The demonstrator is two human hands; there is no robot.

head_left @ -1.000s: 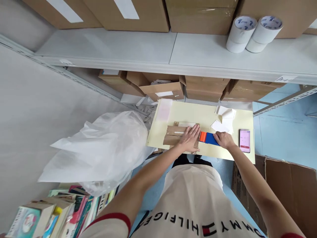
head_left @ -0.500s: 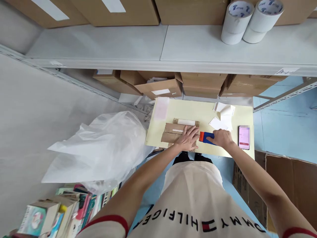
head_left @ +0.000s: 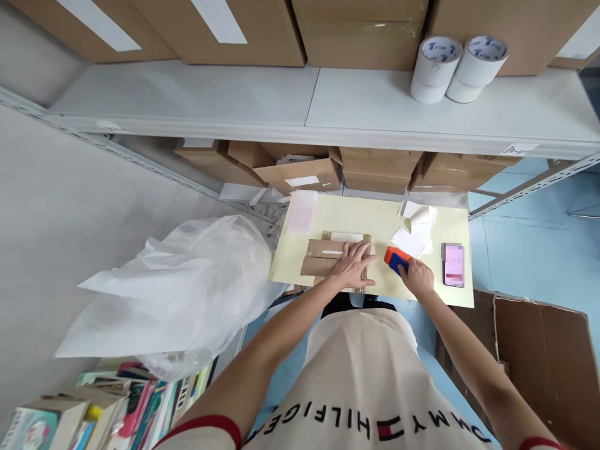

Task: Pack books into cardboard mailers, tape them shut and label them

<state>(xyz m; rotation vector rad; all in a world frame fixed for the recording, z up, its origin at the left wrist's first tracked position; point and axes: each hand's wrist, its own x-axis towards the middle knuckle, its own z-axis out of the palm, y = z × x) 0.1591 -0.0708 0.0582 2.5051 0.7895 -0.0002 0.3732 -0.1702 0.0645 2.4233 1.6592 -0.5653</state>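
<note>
A flat brown cardboard package lies on the pale yellow tabletop, with brown tape at its edges and a white label on its far side. My left hand rests flat on its right part, fingers spread. To the right, my right hand is closed around a blue-and-orange handheld tool, whose exact kind I cannot make out. The tool's orange end points left, apart from the package. White paper slips lie just beyond it. A phone with a lit screen is right of my right hand.
Cardboard boxes line the shelf space behind the table. Tape rolls stand on the upper shelf. A large white plastic bag bulges at left, above stacked books. An open carton stands at lower right.
My right hand has drawn the tool away from the package's right edge and turned it, so its orange end is tilted up. My left hand stays on the package. The camera view shifted slightly.
</note>
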